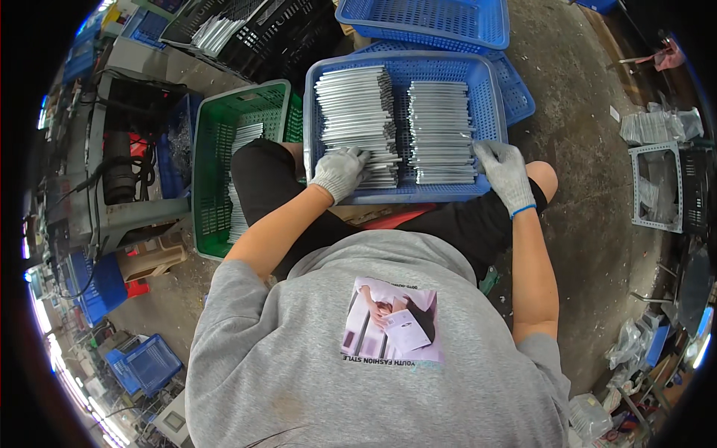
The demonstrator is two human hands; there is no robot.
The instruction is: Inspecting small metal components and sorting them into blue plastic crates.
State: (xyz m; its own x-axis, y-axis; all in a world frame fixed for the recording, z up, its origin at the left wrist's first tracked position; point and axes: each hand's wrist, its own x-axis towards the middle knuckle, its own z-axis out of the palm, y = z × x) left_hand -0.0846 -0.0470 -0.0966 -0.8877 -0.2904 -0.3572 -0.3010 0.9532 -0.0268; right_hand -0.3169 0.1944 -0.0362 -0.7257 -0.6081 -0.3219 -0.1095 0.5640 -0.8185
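Two stacks of thin silvery metal tubes lie crosswise in a blue plastic basket (403, 199) in front of me, by my knees. My left hand (341, 173), in a pale knitted glove, is at the near end of the left stack (357, 104). Its fingers curl over several tubes there, and some of these stick out unevenly to the right. My right hand (506, 175), gloved too, reaches over the basket's right wall. Its thumb and fingers are apart beside the right ends of the lower, neater right stack (441, 134); nothing shows between them.
A green crate (205, 160) with more tubes stands to the left, partly behind my knee. Beyond are a black crate (276, 37) with tubes and stacked blue baskets (422, 33). A metal machine frame (146, 214) stands farther left; a grey rack (657, 187) is at right.
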